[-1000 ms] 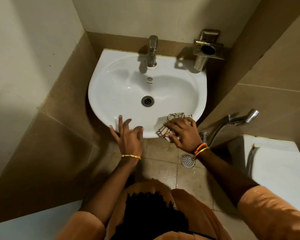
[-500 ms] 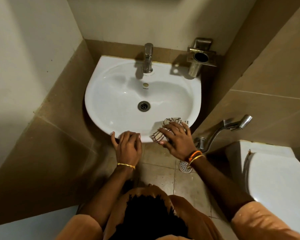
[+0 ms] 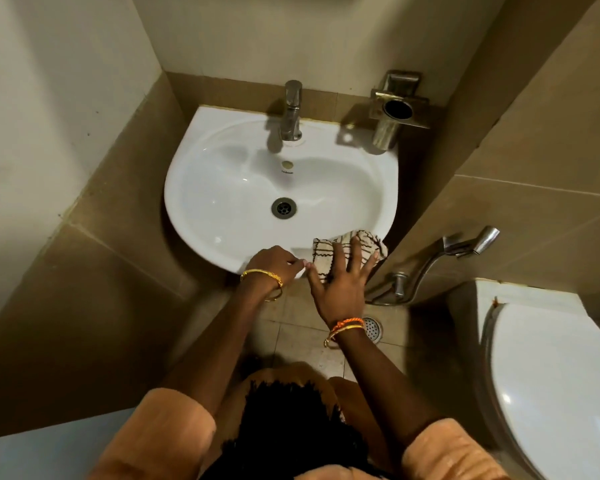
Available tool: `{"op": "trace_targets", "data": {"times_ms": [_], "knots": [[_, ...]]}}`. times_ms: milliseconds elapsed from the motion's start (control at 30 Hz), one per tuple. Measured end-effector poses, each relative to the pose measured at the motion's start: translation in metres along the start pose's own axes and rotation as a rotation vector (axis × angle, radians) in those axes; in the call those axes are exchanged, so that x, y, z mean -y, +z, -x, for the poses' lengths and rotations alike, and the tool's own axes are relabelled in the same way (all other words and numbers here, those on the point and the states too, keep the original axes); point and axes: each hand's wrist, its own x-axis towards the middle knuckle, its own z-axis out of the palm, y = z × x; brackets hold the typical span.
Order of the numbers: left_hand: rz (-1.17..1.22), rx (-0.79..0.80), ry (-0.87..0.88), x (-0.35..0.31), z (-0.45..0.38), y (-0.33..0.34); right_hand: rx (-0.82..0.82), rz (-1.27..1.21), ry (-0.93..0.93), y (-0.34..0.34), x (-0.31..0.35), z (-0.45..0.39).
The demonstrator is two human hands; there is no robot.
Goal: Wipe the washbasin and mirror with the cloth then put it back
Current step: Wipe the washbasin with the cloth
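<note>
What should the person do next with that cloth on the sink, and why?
Probably slide the cloth leftward along the front rim. The right hand presses it flat at the washbasin's front right edge, while the left hand grips the rim beside it and would need to move aside.

Under the right hand's fingers [image 3: 355, 252] lies soft woven cloth [image 3: 340, 242]; beyond them, glossy white ceramic washbasin [image 3: 222, 188]; shiny metal tap [image 3: 291, 112].

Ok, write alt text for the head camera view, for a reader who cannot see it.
Seen from above, a person's right hand presses a striped cloth flat on the front right rim of a white washbasin, while the left hand rests on the front rim beside it. A tap stands behind the bowl; a toilet sits at right.
</note>
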Motion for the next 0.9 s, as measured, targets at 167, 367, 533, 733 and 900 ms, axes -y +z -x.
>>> {"op": "trace_targets", "data": {"times_ms": [167, 367, 533, 733, 900], "knots": [[-0.038, -0.039, 0.032, 0.007, 0.004, 0.0, -0.018, -0.008, 0.036, 0.0, -0.013, -0.023], [-0.064, -0.027, 0.042, 0.011, 0.009, -0.001, 0.177, 0.22, 0.069, -0.022, -0.052, -0.124], [-0.098, 0.015, 0.061, 0.012, 0.005, -0.004, 0.17, 0.205, 0.092, -0.028, -0.042, -0.129], [-0.143, 0.107, 0.053, 0.005, -0.012, -0.019, 0.023, 0.021, 0.237, -0.009, -0.013, -0.066], [-0.153, 0.187, 0.059, 0.002, -0.027, -0.028, 0.061, 0.134, 0.187, -0.012, -0.031, -0.105]]}}
